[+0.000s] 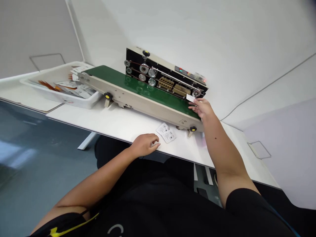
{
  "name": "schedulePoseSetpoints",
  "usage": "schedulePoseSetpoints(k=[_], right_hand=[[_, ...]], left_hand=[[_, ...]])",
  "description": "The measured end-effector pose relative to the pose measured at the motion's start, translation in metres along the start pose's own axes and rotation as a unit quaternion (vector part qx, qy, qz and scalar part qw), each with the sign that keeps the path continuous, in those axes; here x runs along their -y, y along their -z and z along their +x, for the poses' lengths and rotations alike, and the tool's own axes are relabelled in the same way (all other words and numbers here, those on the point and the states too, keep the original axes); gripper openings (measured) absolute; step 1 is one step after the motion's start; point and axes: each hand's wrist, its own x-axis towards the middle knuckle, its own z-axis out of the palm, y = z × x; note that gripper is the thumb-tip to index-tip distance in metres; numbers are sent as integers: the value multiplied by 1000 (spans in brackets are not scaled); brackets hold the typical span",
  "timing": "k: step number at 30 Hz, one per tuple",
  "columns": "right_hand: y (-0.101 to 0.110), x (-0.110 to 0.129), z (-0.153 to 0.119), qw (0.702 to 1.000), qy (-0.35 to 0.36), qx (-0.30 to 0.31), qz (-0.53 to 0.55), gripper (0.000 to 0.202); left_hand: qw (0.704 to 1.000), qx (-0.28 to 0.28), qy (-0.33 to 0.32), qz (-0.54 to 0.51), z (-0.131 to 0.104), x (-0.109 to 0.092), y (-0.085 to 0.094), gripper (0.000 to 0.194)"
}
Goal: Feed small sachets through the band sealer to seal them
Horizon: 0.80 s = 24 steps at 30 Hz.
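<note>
My right hand [203, 108] pinches a small white packet [190, 98] by its edge, thumb above and other fingers spread below. It holds the packet at the right end of the sealing machine [168, 74], beside the rollers and over the green conveyor belt [116, 79]. My left hand [145, 144] rests at the table's front edge, loosely curled with a gap between thumb and forefinger; I see nothing held in it. Just right of it, two printed white packets [166, 132] lie flat on the white table [118, 121], touching each other.
A white plastic bin [91, 102] at the belt's left end holds several white and orange packets. Black-and-yellow knobs [193, 128] stick out from the conveyor's front side. The machine's control panel [184, 70] has lit indicators. A cable [237, 107] runs along the wall at right.
</note>
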Motion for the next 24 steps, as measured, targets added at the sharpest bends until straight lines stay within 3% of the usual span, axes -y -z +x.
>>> schedulePoseSetpoints(k=[2, 3, 6, 8, 10, 12, 14, 15, 17, 20, 22, 24], right_hand=[[7, -8, -15, 982, 142, -73, -97, 37], [12, -15, -26, 958, 222, -119, -133, 37], [25, -54, -74, 891, 393, -168, -151, 23], [29, -88, -112, 867, 453, -106, -178, 16], [27, -121, -144, 837, 483, 48, -252, 10], [20, -145, -165, 824, 464, 170, -277, 11], [9, -159, -173, 843, 422, 192, -275, 14], [4, -163, -173, 857, 398, 184, -270, 16], [-4, -167, -167, 883, 356, 164, -260, 20], [-6, -171, -157, 900, 320, 168, -243, 23], [-5, -174, -154, 905, 303, 180, -240, 25], [-6, -175, -156, 909, 282, 184, -245, 26]], left_hand=[[998, -8, -15, -54, -3, 0, 10, 17], [996, -23, -23, -81, -4, 1, 19, 15], [988, -111, -60, -88, -3, 8, 64, 13], [977, -193, -75, -58, 8, 24, 110, 13], [946, -320, -44, -25, 28, 55, 164, 12], [888, -459, 20, -18, 52, 99, 222, 13], [837, -539, 97, -13, 74, 149, 278, 16], [830, -541, 136, 5, 83, 173, 302, 14], [842, -486, 231, 30, 96, 216, 343, 16], [876, -329, 349, 59, 104, 263, 381, 16], [900, -255, 338, 106, 105, 282, 391, 14], [925, -245, 239, 164, 105, 291, 389, 26]])
